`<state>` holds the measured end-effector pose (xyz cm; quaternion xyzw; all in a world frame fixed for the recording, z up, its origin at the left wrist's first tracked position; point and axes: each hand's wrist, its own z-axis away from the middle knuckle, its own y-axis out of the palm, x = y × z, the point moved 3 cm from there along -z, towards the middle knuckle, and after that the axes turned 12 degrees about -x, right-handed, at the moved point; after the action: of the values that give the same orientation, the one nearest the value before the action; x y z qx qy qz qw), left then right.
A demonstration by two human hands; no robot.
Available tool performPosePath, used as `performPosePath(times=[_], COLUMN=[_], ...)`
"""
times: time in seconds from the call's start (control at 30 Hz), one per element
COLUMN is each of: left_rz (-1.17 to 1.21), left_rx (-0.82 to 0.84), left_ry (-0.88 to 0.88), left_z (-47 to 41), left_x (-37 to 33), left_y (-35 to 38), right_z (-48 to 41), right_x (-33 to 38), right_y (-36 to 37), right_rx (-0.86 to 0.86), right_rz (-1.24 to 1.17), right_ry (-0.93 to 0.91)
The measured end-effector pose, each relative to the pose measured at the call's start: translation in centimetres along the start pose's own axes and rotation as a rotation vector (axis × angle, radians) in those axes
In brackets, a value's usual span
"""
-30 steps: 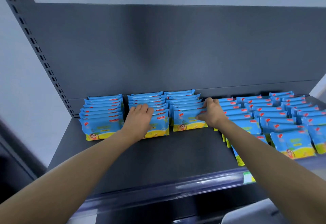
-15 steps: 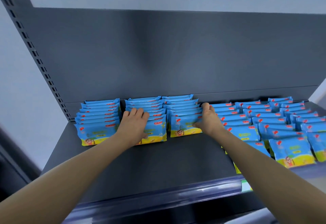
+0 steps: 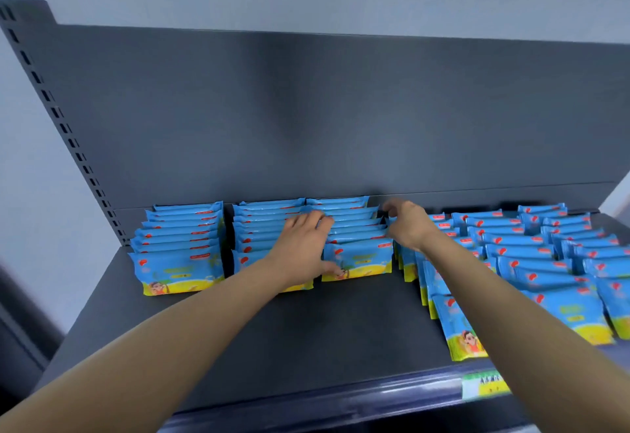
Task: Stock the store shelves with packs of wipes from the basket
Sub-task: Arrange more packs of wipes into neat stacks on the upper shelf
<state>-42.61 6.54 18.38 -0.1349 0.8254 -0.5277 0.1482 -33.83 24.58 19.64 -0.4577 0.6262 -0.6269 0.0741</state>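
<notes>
Our left hand (image 3: 303, 248) lies flat, fingers straight, across the tops of the wipes packs (image 3: 356, 257) lined up along the shelf's (image 3: 306, 330) back edge. Our right hand (image 3: 407, 224) sits curled at their right side, too blurry to tell if it's gripping anything.

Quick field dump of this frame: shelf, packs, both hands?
shelf: dark grey; price tag on front edge
packs: three neat rows at left; looser rows at right reach further forward
left hand: flat over second row, fingers touching third row
right hand: at third row's right end, fingers curled, grip unclear
basket: not in view
</notes>
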Motion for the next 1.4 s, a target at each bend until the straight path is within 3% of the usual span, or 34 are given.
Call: performPosePath(times=[0.2,0.5,0.83,1.4], left_rz=[-0.091,-0.153,-0.114,-0.108], left_rx=[0.007,0.033,-0.038,-0.014], left_ry=[-0.093,-0.193,-0.078,-0.097], left_z=[-1.6,-2.9,-2.6,-2.5], left_x=[-0.1,0.0,-1.2,-0.7], left_y=[1.9,2.7,3.7,3.3], right_z=[-2.9,-5.9,-6.8,-6.7], right_x=[-1.0,-0.9,-1.2,-2.5], right_y=[0.1,1.7,2.3,2.6], right_rx=[0.034,0.309,0.164,0.121], right_rz=[-0.092,-0.308,-0.131,-0.357], right_ry=[-0.033,0.033,-0.11,0.097])
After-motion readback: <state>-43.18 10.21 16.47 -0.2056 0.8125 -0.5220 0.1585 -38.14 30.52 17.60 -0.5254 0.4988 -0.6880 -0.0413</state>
